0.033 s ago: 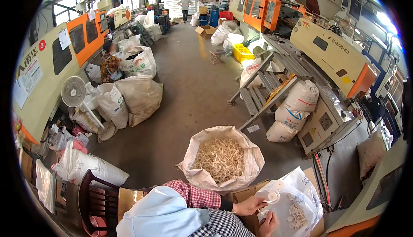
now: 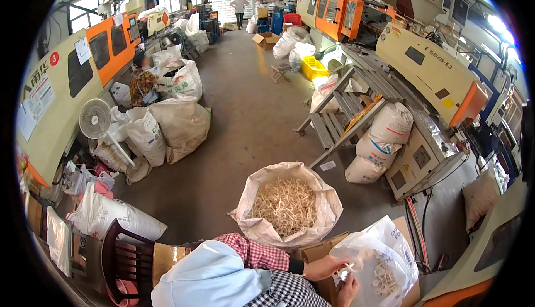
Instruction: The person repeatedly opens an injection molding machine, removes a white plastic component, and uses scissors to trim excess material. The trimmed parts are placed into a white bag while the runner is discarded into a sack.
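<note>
My left hand [image 2: 324, 267], in a red checked sleeve with a dark cuff, is closed with its fingertips on a white plastic ring piece [image 2: 350, 267]. Just below it my right hand [image 2: 348, 290] is closed too, pinching a small white plastic part [image 2: 344, 274]. The two hands almost touch, and the joint between the pieces is too small to make out. Both are at the left side of a clear plastic bag [image 2: 390, 237] with blue print. Inside that bag lie several white ring-shaped parts [image 2: 384, 280].
A large woven sack [image 2: 331, 209] full of thin off-white plastic scraps stands ahead. Below my hands is a cardboard box [image 2: 315, 252]. A dark chair [image 2: 120, 251] is at the left. Metal steps [image 2: 329, 134] and stacked sacks [image 2: 370, 159] stand right. A co-worker [image 2: 143, 84] sits among sacks.
The white pieces between my hands have turned and dropped slightly; the round piece at my left fingertips is now seen more edge-on. My right hand has shifted slightly.
</note>
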The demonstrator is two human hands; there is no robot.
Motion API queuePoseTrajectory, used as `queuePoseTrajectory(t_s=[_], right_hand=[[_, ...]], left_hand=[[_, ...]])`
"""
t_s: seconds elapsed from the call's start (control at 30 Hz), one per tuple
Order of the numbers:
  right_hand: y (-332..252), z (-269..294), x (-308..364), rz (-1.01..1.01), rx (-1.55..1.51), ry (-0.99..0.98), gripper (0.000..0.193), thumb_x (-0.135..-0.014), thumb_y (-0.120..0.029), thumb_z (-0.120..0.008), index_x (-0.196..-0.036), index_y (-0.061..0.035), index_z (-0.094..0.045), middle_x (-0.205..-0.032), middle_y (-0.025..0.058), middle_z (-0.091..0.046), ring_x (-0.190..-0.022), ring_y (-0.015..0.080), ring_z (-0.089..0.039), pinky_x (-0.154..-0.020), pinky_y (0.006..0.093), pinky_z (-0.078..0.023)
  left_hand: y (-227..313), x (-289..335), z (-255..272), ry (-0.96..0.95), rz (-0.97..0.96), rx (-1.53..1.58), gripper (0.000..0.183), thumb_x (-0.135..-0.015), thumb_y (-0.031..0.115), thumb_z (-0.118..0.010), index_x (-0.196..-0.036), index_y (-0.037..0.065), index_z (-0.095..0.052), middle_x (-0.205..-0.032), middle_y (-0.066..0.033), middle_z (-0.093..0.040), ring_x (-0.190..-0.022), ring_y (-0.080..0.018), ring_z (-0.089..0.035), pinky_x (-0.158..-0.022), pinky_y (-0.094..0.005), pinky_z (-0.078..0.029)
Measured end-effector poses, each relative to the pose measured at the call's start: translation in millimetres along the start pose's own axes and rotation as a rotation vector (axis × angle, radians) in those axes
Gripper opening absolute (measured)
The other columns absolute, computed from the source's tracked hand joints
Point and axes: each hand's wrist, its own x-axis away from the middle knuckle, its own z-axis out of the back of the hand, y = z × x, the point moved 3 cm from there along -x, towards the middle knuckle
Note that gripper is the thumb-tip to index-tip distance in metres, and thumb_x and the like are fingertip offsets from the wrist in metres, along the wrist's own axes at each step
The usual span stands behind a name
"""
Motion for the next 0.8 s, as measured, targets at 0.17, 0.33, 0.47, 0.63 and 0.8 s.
queuePoseTrajectory(t_s=[0.17,0.33,0.47,0.63,0.8], right_hand=[[123.8,14.9,-1.1,-0.709,-0.702,0.282,0.035,-0.087,-0.014,-0.051,-0.117,0.0034,-0.048,-0.089,0.0148,-0.059,-0.078,0.0254,-0.054,-0.066,0.035,-0.043],[322.4,73.7,-3.6,-0.445,0.631,0.131,0.033,-0.094,-0.028,-0.044,-0.102,0.0005,-0.059,-0.084,0.0115,-0.064,-0.072,0.0192,-0.062,-0.061,0.0272,-0.048],[61.3,75.3,-52.7,-0.252,-0.325,0.157,0.033,-0.094,-0.02,-0.042,-0.116,0.0011,-0.054,-0.1,0.0129,-0.062,-0.088,0.023,-0.061,-0.075,0.0314,-0.048],[-36.1,70.2,-67.1,-0.031,-0.558,-0.145,0.031,-0.09,-0.008,-0.042,-0.118,0.0036,-0.052,-0.099,0.0103,-0.062,-0.087,0.0164,-0.058,-0.08,0.026,-0.045],[-48.1,68.7,-68.5,-0.027,-0.538,-0.162,0.026,-0.083,-0.002,-0.051,-0.107,0.0045,-0.057,-0.086,0.0071,-0.063,-0.081,0.0123,-0.056,-0.073,0.0242,-0.045]], left_hand=[[-4.0,-11.7,-5.6,-0.121,-0.032,-0.021,0.01,-0.09,0.01,-0.042,-0.095,0.001,-0.044,-0.066,-0.0133,-0.049,-0.059,-0.0237,-0.055,-0.054,-0.0326,-0.046],[-37.7,-16.2,-21.8,-0.479,0.303,0.054,0.027,-0.084,0.007,-0.047,-0.109,-0.002,-0.05,-0.098,-0.0194,-0.061,-0.089,-0.0264,-0.061,-0.075,-0.035,-0.047],[-38.5,-8.3,-1.4,-0.509,0.304,0.029,0.025,-0.087,0.007,-0.042,-0.108,-0.001,-0.051,-0.094,-0.0199,-0.061,-0.084,-0.0264,-0.06,-0.074,-0.0338,-0.046],[-6.3,-14.0,12.0,-0.477,0.275,0.2,0.017,-0.077,0.005,-0.052,-0.09,0.0,-0.043,-0.063,-0.0081,-0.046,-0.053,-0.0193,-0.049,-0.049,-0.0318,-0.041],[-10.6,-16.2,27.0,-0.461,0.351,0.053,0.018,-0.081,0.014,-0.048,-0.092,0.0,-0.05,-0.072,-0.0126,-0.055,-0.065,-0.0257,-0.057,-0.06,-0.0354,-0.044]])
